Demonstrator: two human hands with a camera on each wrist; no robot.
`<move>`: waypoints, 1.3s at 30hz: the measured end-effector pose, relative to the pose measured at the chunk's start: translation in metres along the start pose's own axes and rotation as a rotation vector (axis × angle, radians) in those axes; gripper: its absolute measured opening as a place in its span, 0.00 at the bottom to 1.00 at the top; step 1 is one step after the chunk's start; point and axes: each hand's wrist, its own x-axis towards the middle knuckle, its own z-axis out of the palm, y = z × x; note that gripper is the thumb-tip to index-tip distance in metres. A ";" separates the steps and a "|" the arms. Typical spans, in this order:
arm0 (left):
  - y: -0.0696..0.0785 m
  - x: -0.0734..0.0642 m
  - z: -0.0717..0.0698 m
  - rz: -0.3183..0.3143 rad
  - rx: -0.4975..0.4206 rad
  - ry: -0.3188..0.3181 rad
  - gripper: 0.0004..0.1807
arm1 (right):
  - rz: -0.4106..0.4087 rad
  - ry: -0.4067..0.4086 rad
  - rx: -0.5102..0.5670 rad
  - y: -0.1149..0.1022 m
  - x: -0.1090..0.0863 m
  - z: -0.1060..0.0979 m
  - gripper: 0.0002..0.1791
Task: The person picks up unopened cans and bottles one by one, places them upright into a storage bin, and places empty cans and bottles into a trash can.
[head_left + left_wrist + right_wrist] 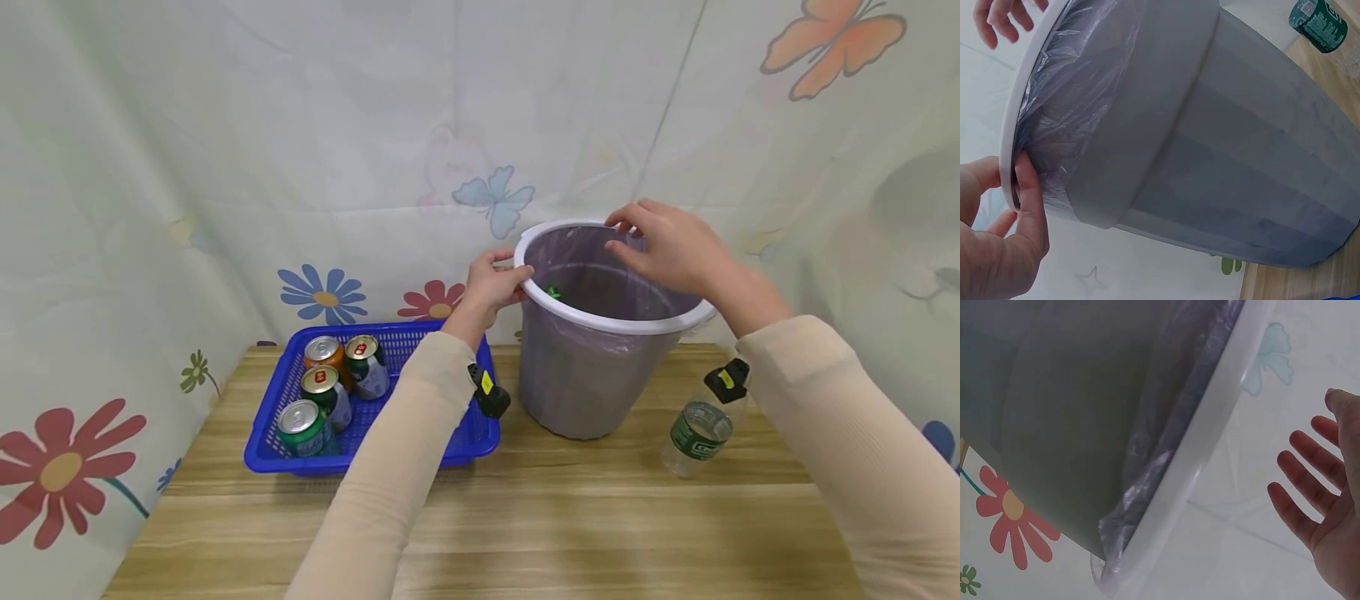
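A grey trash can with a white rim ring stands on the table, lined with a thin, translucent purple bag. My left hand pinches the ring at its left side, thumb on top and fingers under the edge, as the left wrist view also shows. Above the can's opening is my right hand, its fingers loosely bent and holding nothing. In the right wrist view the right hand is apart from the ring, fingers spread. A small green scrap shows inside the can.
Left of the can, a blue plastic basket holds several drink cans. A clear bottle with a green label stands right of it, near my right forearm. Behind the wooden table hangs a patterned curtain.
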 end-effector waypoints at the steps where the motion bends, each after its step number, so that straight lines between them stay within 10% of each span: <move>1: 0.000 0.000 0.000 -0.001 -0.001 0.001 0.24 | -0.007 0.012 -0.001 0.000 -0.001 0.001 0.16; 39: -0.001 -0.002 0.000 -0.006 0.003 0.015 0.24 | -0.129 0.211 -0.047 -0.002 -0.068 0.014 0.12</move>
